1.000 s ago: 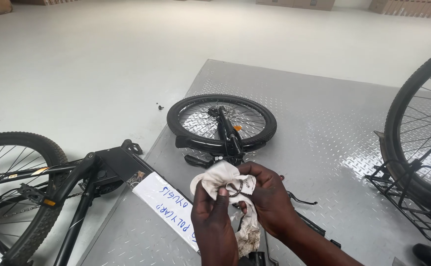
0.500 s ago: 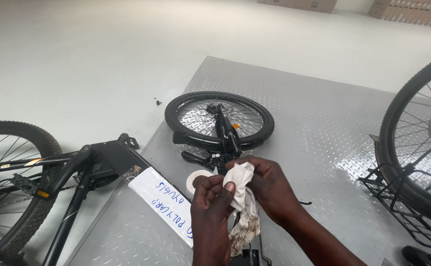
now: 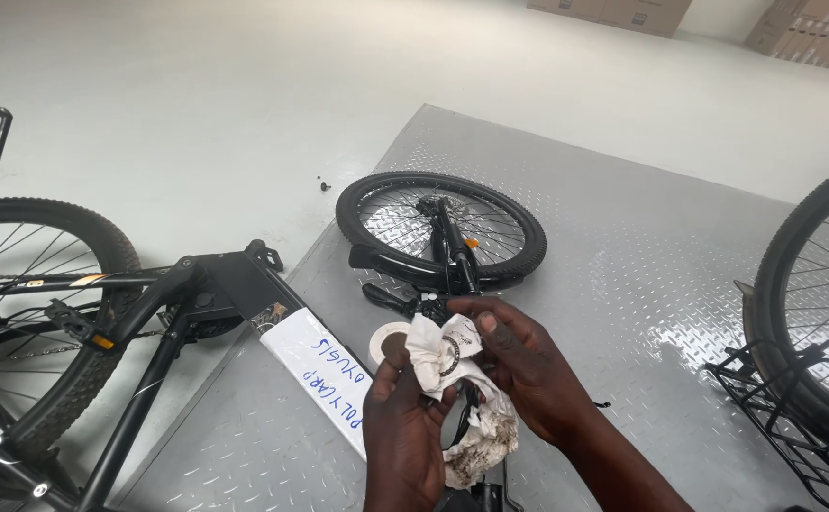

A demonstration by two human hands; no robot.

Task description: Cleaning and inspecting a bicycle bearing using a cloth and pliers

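My left hand (image 3: 403, 429) and my right hand (image 3: 523, 365) are both closed on a dirty white rag (image 3: 452, 384) at the bottom centre. A small dark metal ring (image 3: 449, 355) lies in the rag's top fold, under my right thumb. Behind my left fingers a white roll of tape (image 3: 386, 339) shows. Just beyond the hands, a bicycle front wheel with its black fork (image 3: 441, 228) lies flat on the metal plate. The lower part of the rag is stained brown.
A black bicycle frame with its rear wheel (image 3: 45, 313) lies on the left. A white card with handwriting (image 3: 324, 379) hangs from it. The grey checker plate floor (image 3: 623, 246) spreads around. Another bicycle wheel with a black rack (image 3: 812, 360) stands at the right edge.
The rag was bunched between both hands; now it is folded back and the metal ring shows on top. The camera view has shifted slightly, and the roll of tape has come into sight.
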